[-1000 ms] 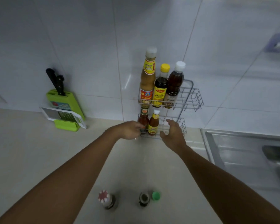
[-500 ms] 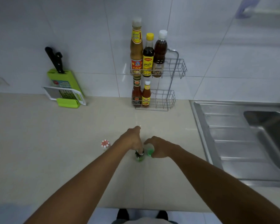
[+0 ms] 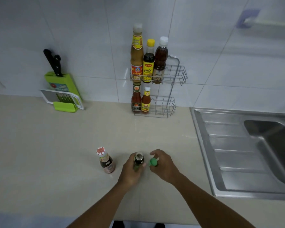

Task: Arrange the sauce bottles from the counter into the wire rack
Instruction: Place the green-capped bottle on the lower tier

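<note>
A two-tier wire rack stands against the tiled wall. Its upper tier holds three tall bottles; the lower tier holds two small red sauce bottles at its left end. On the counter near me, my left hand is wrapped around a small dark bottle with a grey cap. My right hand grips a green-capped bottle, whose body is mostly hidden by the fingers. A dark sauce bottle with a red-and-white cap stands alone to the left of my hands.
A green knife block with black-handled knives and a grater leans on the wall at the left. A steel sink with drainboard fills the right side. The beige counter stretches between me and the rack.
My hands came back from the rack to the near counter and closed on the two bottles there. The view rose and pulled back from the rack.
</note>
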Tool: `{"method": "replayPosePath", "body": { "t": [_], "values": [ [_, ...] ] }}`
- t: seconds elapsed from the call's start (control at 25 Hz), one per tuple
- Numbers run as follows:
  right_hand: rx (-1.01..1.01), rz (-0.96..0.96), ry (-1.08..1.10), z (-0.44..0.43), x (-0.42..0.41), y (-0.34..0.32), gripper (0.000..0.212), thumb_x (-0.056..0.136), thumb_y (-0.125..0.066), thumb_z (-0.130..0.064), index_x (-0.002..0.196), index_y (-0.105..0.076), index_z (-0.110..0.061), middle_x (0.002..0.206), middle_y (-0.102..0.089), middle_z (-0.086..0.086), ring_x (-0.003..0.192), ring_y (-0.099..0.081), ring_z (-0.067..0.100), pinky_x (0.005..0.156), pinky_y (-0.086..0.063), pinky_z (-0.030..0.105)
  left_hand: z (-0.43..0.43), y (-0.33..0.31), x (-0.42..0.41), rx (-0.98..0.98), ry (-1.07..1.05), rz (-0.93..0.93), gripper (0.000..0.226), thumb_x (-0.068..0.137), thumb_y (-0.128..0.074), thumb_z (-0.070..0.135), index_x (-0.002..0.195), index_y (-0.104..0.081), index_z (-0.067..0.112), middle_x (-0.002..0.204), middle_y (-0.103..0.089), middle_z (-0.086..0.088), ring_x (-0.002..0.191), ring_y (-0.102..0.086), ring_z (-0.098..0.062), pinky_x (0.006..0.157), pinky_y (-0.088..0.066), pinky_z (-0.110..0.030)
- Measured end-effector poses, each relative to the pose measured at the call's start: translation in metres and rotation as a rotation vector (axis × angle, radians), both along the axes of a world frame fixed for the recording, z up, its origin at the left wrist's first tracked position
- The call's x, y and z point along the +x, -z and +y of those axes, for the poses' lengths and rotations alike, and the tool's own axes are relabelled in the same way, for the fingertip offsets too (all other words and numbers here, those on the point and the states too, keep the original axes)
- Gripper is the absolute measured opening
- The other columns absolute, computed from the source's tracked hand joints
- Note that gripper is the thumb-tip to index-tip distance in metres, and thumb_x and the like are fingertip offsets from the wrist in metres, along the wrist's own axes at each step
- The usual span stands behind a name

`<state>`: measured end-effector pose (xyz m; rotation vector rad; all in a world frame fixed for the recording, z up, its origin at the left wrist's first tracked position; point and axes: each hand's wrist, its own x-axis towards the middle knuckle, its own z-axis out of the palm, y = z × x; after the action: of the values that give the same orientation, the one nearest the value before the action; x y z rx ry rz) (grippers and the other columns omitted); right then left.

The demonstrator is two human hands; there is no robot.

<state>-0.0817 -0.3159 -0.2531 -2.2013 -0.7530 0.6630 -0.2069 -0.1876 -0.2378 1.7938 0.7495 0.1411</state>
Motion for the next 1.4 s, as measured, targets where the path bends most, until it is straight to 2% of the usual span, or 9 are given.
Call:
{"method": "replayPosePath", "body": {
  "t": [0.16,0.48,0.6,0.76,0.88,1.0,1.12,1.24,1.4],
  "values": [
    [0.234,-0.027,0.082,0.003,0.028,-0.072,0.047,0.067,-0.081,0.002,0.102,-0.071,-0.027,0.099,-0.067,-0.001,0.066,-0.059,0.004,0.065,-0.053,0.020,0.006,-0.022,0.021,0.150,0.128,-0.106,0.043,0.084,-0.072,0.039,0.123,-0.054,0.044,0.109,-0.062,0.008,0.104,-0.058,-0.010,0.088,-0.049,-0.028],
    [0.308,-0.244,-0.378,-0.007,0.066,-0.197,0.043,0.083,-0.078,0.004,0.121,-0.075,-0.017,0.118,-0.062,-0.003,0.109,-0.066,0.013,0.087,-0.060,0.026,0.021,-0.123,0.038,0.279,0.284,-0.127,0.056,0.086,-0.068,0.039,0.134,-0.042,0.052,0.107,-0.053,0.014,0.107,-0.043,-0.008,0.087,-0.044,-0.030],
    [0.297,-0.433,-0.548,0.000,0.066,-0.224,0.043,0.083,-0.079,0.002,0.121,-0.076,-0.017,0.119,-0.071,-0.004,0.111,-0.067,0.008,0.093,-0.058,0.027,0.029,-0.156,0.037,0.173,0.276,-0.164,0.045,0.075,-0.073,0.025,0.115,-0.061,0.045,0.094,-0.069,0.013,0.083,-0.064,-0.006,0.074,-0.055,-0.032],
    [0.233,-0.342,-0.551,0.002,0.064,-0.250,0.042,0.083,-0.082,-0.012,0.123,-0.074,-0.020,0.113,-0.077,-0.003,0.101,-0.073,0.007,0.089,-0.060,0.025,0.039,-0.181,0.036,-0.048,0.352,-0.086,0.021,0.069,-0.071,0.016,0.089,-0.067,0.024,0.065,-0.062,-0.001,0.055,-0.055,-0.021,0.055,-0.046,-0.037],
    [0.128,-0.208,-0.406,0.007,0.052,-0.257,0.031,0.097,-0.063,-0.042,0.098,-0.077,-0.015,0.072,-0.076,0.007,0.058,-0.074,0.021,0.054,-0.062,0.033,0.034,-0.193,0.035,0.357,0.310,-0.077,0.034,0.065,-0.075,0.038,0.097,-0.066,0.034,0.074,-0.069,0.008,0.063,-0.062,-0.015,0.059,-0.052,-0.037],
    [0.071,-0.032,-0.189,0.012,0.040,-0.255,0.085,0.098,-0.027,-0.071,0.055,-0.061,-0.006,0.041,-0.057,0.013,0.035,-0.053,0.025,0.043,-0.044,0.024,0.020,-0.198,0.035,0.881,0.146,-0.012,0.050,0.065,-0.066,0.055,0.113,-0.057,0.045,0.085,-0.072,0.013,0.075,-0.066,-0.012,0.068,-0.055,-0.030],
    [0.061,0.003,-0.190,0.011,0.044,-0.266,0.084,0.090,-0.012,-0.080,0.074,-0.072,-0.023,0.053,-0.066,0.005,0.042,-0.056,0.017,0.053,-0.045,0.021,0.016,-0.200,0.039,0.298,0.103,-0.153,0.030,0.065,-0.073,0.040,0.094,-0.065,0.035,0.069,-0.067,0.008,0.061,-0.060,-0.014,0.057,-0.052,-0.032],
    [0.345,-0.252,-0.353,0.011,0.056,-0.263,0.056,0.091,-0.050,-0.069,0.127,-0.066,-0.029,0.076,-0.067,-0.004,0.060,-0.063,0.018,0.058,-0.051,0.033,0.026,-0.203,0.039,-0.251,0.298,-0.174,0.014,0.077,-0.072,0.018,0.089,-0.066,0.016,0.062,-0.059,-0.008,0.049,-0.051,-0.024,0.049,-0.043,-0.034],
    [0.379,-0.770,-0.482,0.016,0.050,-0.249,0.030,0.099,-0.049,-0.045,0.077,-0.054,-0.025,0.054,-0.049,-0.012,0.046,-0.049,0.009,0.045,-0.043,0.033,0.032,-0.212,0.037,-0.614,0.599,-0.061,0.012,0.085,-0.062,0.010,0.096,-0.063,0.014,0.061,-0.052,-0.010,0.046,-0.049,-0.021,0.043,-0.040,-0.026]
  ]
}}
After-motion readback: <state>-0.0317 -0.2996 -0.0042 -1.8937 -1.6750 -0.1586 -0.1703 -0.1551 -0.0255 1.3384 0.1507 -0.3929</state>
